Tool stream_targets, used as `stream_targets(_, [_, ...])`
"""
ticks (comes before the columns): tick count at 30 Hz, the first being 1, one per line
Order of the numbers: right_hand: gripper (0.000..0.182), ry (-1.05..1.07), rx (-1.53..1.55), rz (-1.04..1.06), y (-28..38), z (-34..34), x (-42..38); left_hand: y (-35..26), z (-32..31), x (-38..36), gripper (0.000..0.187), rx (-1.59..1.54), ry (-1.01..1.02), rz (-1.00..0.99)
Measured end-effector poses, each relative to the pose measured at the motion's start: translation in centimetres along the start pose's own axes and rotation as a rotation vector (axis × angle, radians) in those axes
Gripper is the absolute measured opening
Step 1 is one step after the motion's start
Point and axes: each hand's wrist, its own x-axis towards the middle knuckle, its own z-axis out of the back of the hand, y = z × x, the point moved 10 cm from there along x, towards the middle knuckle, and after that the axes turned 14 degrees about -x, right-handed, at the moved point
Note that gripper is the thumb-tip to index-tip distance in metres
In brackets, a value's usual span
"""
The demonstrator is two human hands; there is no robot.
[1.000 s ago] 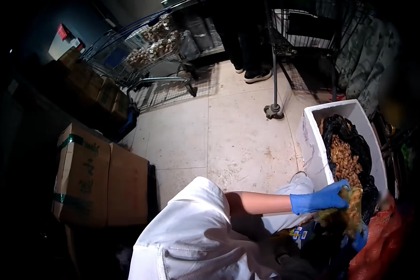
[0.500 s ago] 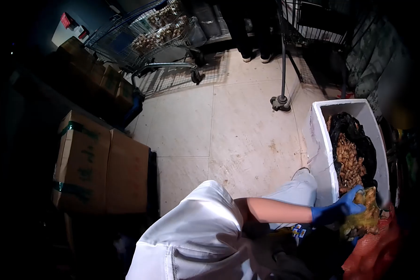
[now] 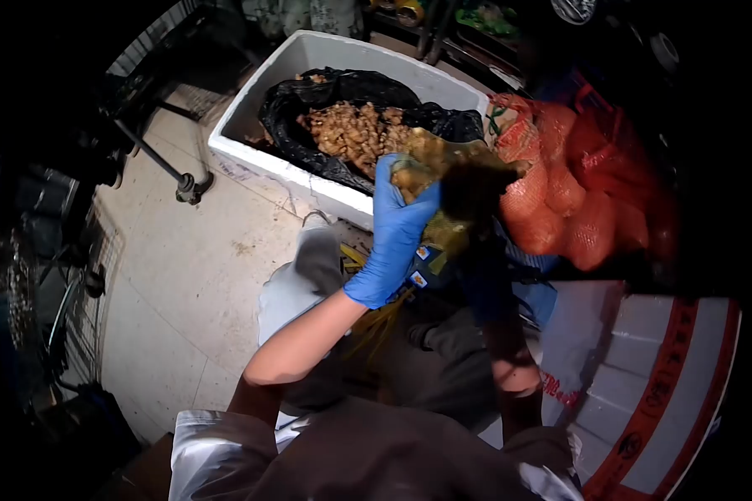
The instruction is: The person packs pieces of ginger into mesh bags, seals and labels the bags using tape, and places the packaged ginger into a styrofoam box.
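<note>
My left hand (image 3: 399, 225), in a blue glove, is closed around the near side of a yellow mesh bag (image 3: 433, 152) that holds lumpy pieces looking like ginger. The bag hangs at the near right edge of a white foam box (image 3: 226, 138). Inside the box, a black plastic liner (image 3: 282, 127) surrounds a heap of ginger (image 3: 355, 134). My right hand (image 3: 485, 271) lies in deep shadow just below the bag's right side; its fingers cannot be made out. Small blue-and-white labels (image 3: 420, 278) with yellow strips hang below the bag.
Red mesh sacks (image 3: 551, 192) with bulky contents lie right of the foam box. A white carton with red printed bands (image 3: 643, 359) stands at lower right. A cart leg with a caster (image 3: 190, 189) rests on the tiled floor (image 3: 200, 275) at left.
My view has swung right, so the foam box and red sacks now sit nearer the centre. My left hand keeps its grip on the mesh bag, and my right arm has come into view.
</note>
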Motion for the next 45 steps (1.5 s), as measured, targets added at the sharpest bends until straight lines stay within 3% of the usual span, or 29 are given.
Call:
stream_targets(1, [0.048,0.037,-0.594,0.392,2.1,-0.6,-0.4,-0.1,0.5,0.1,0.035,0.081,-0.031,-0.039])
stream_targets(2, [0.049,-0.166,-1.134,0.805,3.7,-1.0,-2.2,-0.1,0.7,0.1,0.037,0.009,-0.044,-0.047])
stream_targets(4, [0.051,-0.167,-0.984,0.694,3.5,-0.1,-1.3,-0.1,1.1,0.3,0.04,-0.062,-0.06,-0.059])
stream_targets(5, [0.051,-0.107,-0.547,0.333,1.3,1.7,0.4,-0.3,1.8,0.3,0.041,-0.046,-0.101,-0.082])
stream_targets(7, [0.051,-0.037,-0.115,-0.026,-0.8,1.2,-0.2,-0.9,2.6,0.4,0.042,-0.033,-0.148,-0.113])
stream_targets(8, [0.034,-0.029,-0.842,0.65,5.9,-1.9,-3.5,-1.1,2.8,0.4,0.043,-0.005,-0.164,-0.107])
stream_targets(10, [0.021,-0.015,-1.555,1.343,7.5,-7.9,-9.8,-1.3,3.2,0.7,0.043,0.022,-0.178,-0.099])
stream_targets(12, [0.02,0.289,-0.349,-0.211,0.1,-4.0,-5.7,-1.6,3.1,0.9,0.042,0.006,-0.145,-0.126])
stream_targets(13, [0.02,0.286,-0.353,-0.207,1.4,-4.4,-7.0,-1.9,3.1,1.0,0.042,0.0,-0.143,-0.127])
stream_targets(14, [0.018,0.337,-0.673,-0.178,2.9,-4.7,-8.3,-2.2,2.8,1.1,0.042,0.032,-0.118,-0.115])
stream_targets(16, [0.015,0.589,-1.323,0.442,6.2,-6.0,-9.7,-2.1,2.8,1.3,0.041,0.03,-0.1,-0.083])
stream_targets(17, [0.014,0.57,-1.549,0.807,7.9,-6.2,-11.0,-2.3,2.7,1.3,0.041,0.026,-0.1,-0.083])
stream_targets(18, [0.011,0.232,-1.049,0.425,10.2,-1.8,-9.0,-2.2,2.5,1.2,0.04,-0.018,-0.097,-0.041])
stream_targets(20, [0.012,-0.083,-0.525,0.063,10.0,3.0,-8.7,-1.9,2.2,1.1,0.039,-0.064,-0.089,-0.001])
stream_targets(22, [0.013,-0.032,-0.238,0.006,10.5,2.3,-8.8,-1.9,2.0,1.1,0.036,-0.092,-0.081,-0.041])
stream_targets(23, [0.013,-0.033,-0.24,0.011,10.3,2.6,-8.7,-2.1,2.0,1.2,0.036,-0.095,-0.078,-0.04])
stream_targets(24, [0.016,0.135,-0.634,0.051,9.3,1.6,-8.6,-1.8,1.8,1.3,0.035,-0.172,-0.057,0.033])
stream_targets(27, [0.02,0.39,-0.955,0.175,7.3,0.4,-8.5,-1.6,1.3,1.3,0.035,-0.236,-0.029,0.105])
stream_targets(29, [0.023,0.109,-0.704,0.32,13.6,-3.1,-9.2,-1.9,1.2,1.2,0.037,-0.207,-0.026,0.107])
stream_targets(31, [0.022,0.453,-0.572,0.451,15.5,-6.4,-9.3,-1.5,0.8,1.2,0.04,-0.235,0.027,0.151])
stream_targets(33, [0.025,0.136,-0.518,0.454,16.5,-5.3,-8.7,-1.0,0.4,1.3,0.043,-0.258,0.09,0.2])
stream_targets(34, [0.03,0.336,-0.497,0.57,16.5,-6.4,-8.5,-0.7,0.7,1.4,0.046,-0.263,0.081,0.209])
stream_targets(35, [0.03,0.333,-0.487,0.577,14.9,-4.9,-7.0,-0.6,0.9,1.4,0.049,-0.266,0.071,0.218])
stream_targets(36, [0.031,0.206,-0.796,0.753,14.9,-5.7,-7.1,-0.6,0.5,1.3,0.051,-0.275,0.099,0.239])
stream_targets(38, [0.036,0.159,-0.949,0.581,13.7,-5.8,-5.9,-0.7,0.0,1.1,0.05,-0.268,0.128,0.246])
stream_targets(40, [0.034,0.162,-1.048,0.559,12.9,-6.0,-4.9,-0.8,-0.6,0.8,0.049,-0.27,0.156,0.26])
stream_targets(42, [0.025,0.116,-1.196,1.036,14.5,-8.4,-7.8,-0.3,-0.3,1.1,0.05,-0.251,0.168,0.265])
stream_targets(43, [0.025,0.108,-1.189,1.037,15.0,-8.5,-7.6,-0.2,-0.2,1.2,0.05,-0.241,0.174,0.266])
stream_targets(45, [0.02,0.164,-1.344,0.816,14.8,-8.5,-5.8,-0.2,-0.4,1.0,0.051,-0.25,0.167,0.297])
